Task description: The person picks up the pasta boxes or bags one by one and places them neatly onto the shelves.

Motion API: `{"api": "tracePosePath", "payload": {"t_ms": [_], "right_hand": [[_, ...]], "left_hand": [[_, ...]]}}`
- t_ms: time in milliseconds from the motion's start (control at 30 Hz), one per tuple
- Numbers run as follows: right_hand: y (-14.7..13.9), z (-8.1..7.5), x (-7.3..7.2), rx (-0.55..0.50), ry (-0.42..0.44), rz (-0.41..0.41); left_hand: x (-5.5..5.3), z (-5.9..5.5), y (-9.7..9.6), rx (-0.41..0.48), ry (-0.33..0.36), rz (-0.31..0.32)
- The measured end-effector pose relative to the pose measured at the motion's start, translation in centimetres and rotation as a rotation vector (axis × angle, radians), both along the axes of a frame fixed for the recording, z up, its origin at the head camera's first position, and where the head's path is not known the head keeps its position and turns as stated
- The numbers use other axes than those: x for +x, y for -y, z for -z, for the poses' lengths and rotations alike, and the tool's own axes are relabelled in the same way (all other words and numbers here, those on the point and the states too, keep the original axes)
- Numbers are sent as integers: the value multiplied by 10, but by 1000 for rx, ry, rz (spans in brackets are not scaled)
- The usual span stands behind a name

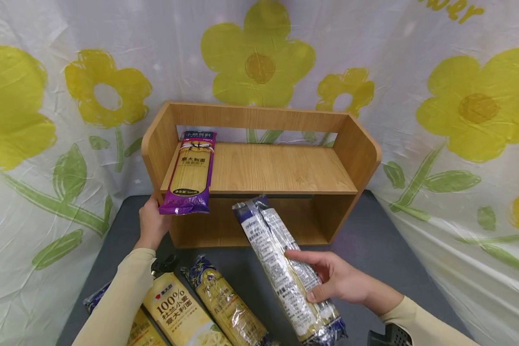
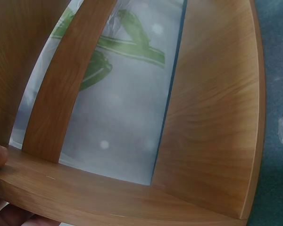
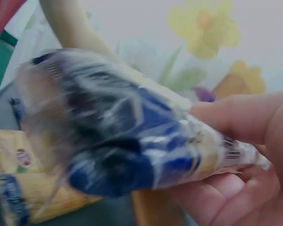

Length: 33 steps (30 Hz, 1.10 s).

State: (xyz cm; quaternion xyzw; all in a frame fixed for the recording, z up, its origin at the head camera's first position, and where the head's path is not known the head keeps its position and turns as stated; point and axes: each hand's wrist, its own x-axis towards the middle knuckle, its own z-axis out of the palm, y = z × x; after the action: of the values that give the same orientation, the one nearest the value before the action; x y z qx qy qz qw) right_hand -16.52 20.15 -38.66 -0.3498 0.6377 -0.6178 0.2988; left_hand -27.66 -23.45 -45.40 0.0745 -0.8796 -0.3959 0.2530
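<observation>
My right hand [image 1: 343, 278] grips a clear-wrapped pasta pack [image 1: 277, 269] with blue ends, its printed label side up. The pack is tilted in front of the shelf's lower compartment. In the right wrist view the blue crinkled end of the pasta pack [image 3: 132, 132] lies close to the camera, and thumb and fingers hold its sides. My left hand [image 1: 151, 223] holds the left side panel of the wooden shelf [image 1: 281, 166]; in the left wrist view the thumb and fingers lie on either side of the panel [image 2: 99, 193]. A purple spaghetti pack [image 1: 192, 166] rests on the upper shelf at left, its lower end overhanging the front edge.
On the dark table [image 1: 372, 240], in front of the shelf, lie a yellow pasta pack [image 1: 181, 312], a blue-ended pasta pack [image 1: 229, 302] and another yellow pack [image 1: 144, 331], partly hidden by my left forearm. A flowered curtain [image 1: 259, 67] hangs behind.
</observation>
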Motion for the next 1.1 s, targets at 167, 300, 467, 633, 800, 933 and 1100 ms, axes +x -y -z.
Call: {"api": "tracePosePath", "payload": {"t_ms": [167,300,467,633,800,933,1100], "right_hand": [[29,-38,-29,61,-29,128],[68,-61,-57,100,99,250],[118,-82,-98,146,244,417],[155,-87,-133,182,296,526],[176,-88,-150,196,341,547],[183,-91,-157,239,298,564],[187,-91,-163,283,258,561]], "left_hand": [[2,0,1,-1,-10,-9],[3,-1,4,-5,-8,-6],[3,-3,2,0,3,-9],[3,2,-2,12,-4,-24],[3,3,-2,16,-1,-40],[1,-1,-2,17,11,-27],[0,0,0,13,27,-24]]}}
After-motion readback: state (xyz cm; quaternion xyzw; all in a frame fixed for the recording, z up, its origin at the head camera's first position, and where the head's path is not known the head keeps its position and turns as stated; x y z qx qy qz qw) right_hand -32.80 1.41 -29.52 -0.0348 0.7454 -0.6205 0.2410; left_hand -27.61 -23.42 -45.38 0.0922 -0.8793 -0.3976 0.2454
